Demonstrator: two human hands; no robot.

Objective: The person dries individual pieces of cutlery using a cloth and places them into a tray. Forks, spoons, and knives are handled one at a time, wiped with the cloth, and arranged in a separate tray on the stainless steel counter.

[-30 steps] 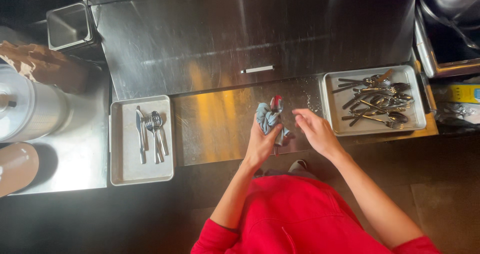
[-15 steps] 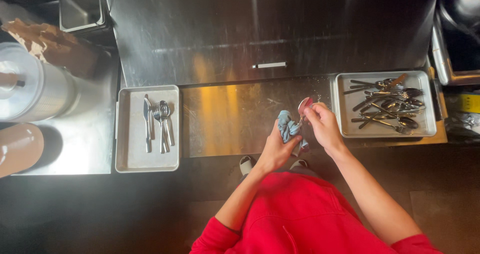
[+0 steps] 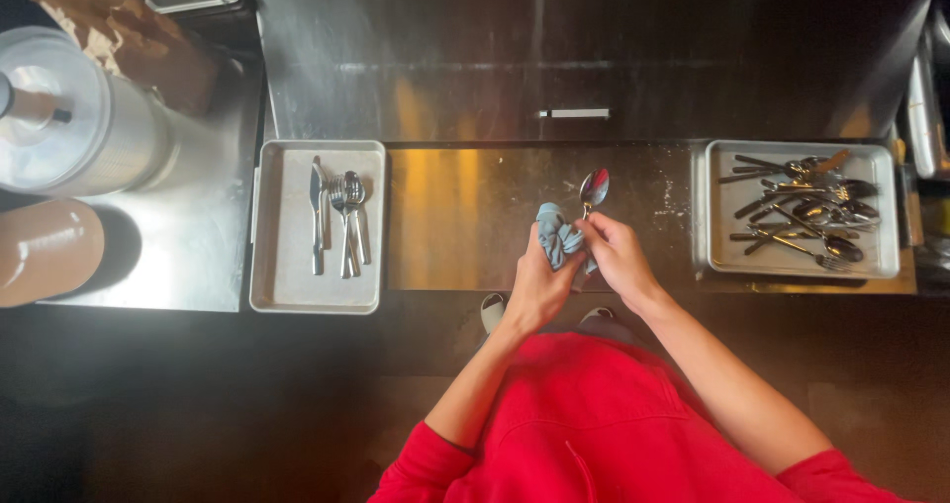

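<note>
Spoon [image 3: 594,186] now raised bowl-up at counter's front edge, middle, out of the cloth [image 3: 558,238] since half a second ago. Right hand [image 3: 616,254] pinching handle, left hand [image 3: 539,283] fingers pressed around cloth on it. Wiping likely moved to handle. Trays: left tray [image 3: 297,290] sorted, right tray [image 3: 886,266] piled.

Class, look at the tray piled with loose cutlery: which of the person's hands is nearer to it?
Right. The right hand, holding a spoon, is closer to the full tray; the left hand, holding a blue cloth, is farther away.

Seen from the head, straight down, fairly high above the steel counter [image 3: 465,216] and both trays.
</note>
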